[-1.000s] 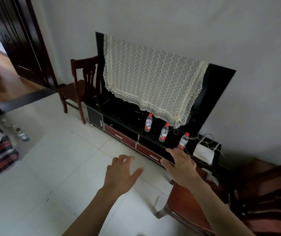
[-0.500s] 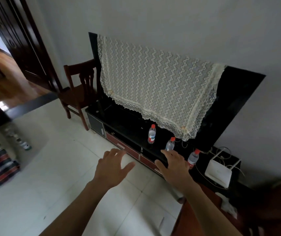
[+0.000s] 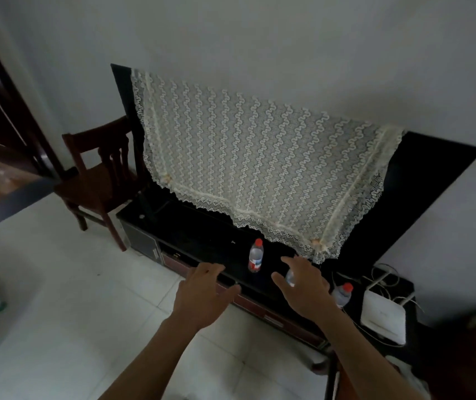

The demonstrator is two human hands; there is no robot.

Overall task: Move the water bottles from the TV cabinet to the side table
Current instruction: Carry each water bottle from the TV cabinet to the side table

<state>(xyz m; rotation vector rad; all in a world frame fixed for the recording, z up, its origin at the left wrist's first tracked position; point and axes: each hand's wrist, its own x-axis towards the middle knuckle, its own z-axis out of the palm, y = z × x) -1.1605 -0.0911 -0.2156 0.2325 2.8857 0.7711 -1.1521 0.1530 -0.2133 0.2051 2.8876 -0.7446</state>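
Above the low black TV cabinet, the empty, spread left hand is held beside a red-capped clear plastic bottle, the open right hand poised over the half-hidden middle bottle: a closing grasp is judged next.

One head-worn wide-angle view looks forward and down from standing height at the TV cabinet against the wall. It is close: both forearms reach in from the bottom edge, the left grip and right grip over the cabinet's near edge. The cabinet runs slantwise, and straight lines bow toward the frame edges.
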